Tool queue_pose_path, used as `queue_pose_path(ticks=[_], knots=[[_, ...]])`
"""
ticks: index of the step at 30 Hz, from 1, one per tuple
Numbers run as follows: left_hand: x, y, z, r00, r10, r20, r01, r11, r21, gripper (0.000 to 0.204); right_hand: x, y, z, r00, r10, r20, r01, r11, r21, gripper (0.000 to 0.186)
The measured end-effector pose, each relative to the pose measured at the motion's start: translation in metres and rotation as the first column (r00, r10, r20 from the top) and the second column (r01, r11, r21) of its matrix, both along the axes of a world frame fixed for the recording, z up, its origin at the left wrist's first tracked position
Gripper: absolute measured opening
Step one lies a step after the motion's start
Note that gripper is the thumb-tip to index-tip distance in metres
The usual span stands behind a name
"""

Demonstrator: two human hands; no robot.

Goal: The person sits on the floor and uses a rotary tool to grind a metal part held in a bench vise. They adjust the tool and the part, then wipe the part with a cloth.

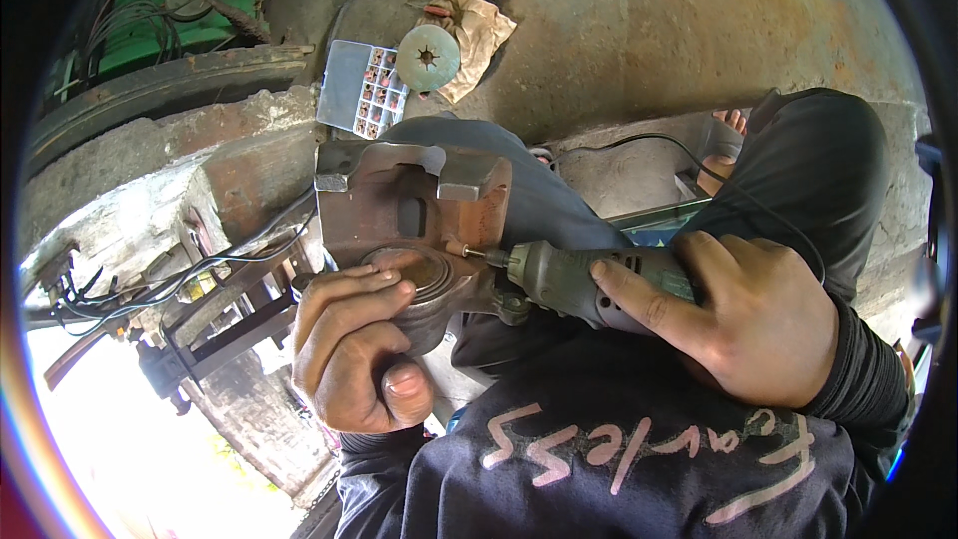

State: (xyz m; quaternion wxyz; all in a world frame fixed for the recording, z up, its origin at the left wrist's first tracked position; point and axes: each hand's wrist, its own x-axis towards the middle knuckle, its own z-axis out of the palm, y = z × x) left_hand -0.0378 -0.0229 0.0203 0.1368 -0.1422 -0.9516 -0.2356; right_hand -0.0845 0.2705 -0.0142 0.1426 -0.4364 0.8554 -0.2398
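Note:
A rusty metal brake caliper (465, 222) rests across my lap, its round bore facing up. My left hand (349, 364) grips its near left side, fingertips on the rim of the bore and thumb folded in. In my right hand (763, 324) is a dark rotary tool (569, 284), its index finger stretched along the body. The thin bit (479, 254) points left and meets the caliper's inner wall just beside the bore. Whether the bit is spinning cannot be made out.
Beyond my knee, a clear compartment box (344, 90) of small reddish bits stands open on the floor. Beside it, a grey-green disc (437, 72) lies on crumpled brown paper (486, 30). A black cable (689, 148) runs past my leg to the tool. Loose wires hang at left.

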Motion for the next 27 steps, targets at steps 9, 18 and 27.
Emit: queue_pose_path(ticks=[9,18,27], knots=[[-0.0004,0.001,-0.0026,0.999,-0.005,-0.033,0.005,1.0,0.01,0.062,-0.0003,-0.002,0.0006,1.0,-0.003,-0.001,0.003,1.0,0.001,0.059],[-0.002,0.0002,-0.005,0.997,-0.028,-0.068,0.029,1.0,0.009,0.059,0.0007,-0.0014,0.0019,1.0,-0.009,0.008,0.009,1.0,0.002,0.057],[-0.0023,0.0018,-0.0056,0.997,-0.022,-0.078,0.023,1.0,0.014,0.059,-0.0001,-0.0004,0.002,1.0,-0.017,0.009,0.017,1.0,-0.002,0.059]])
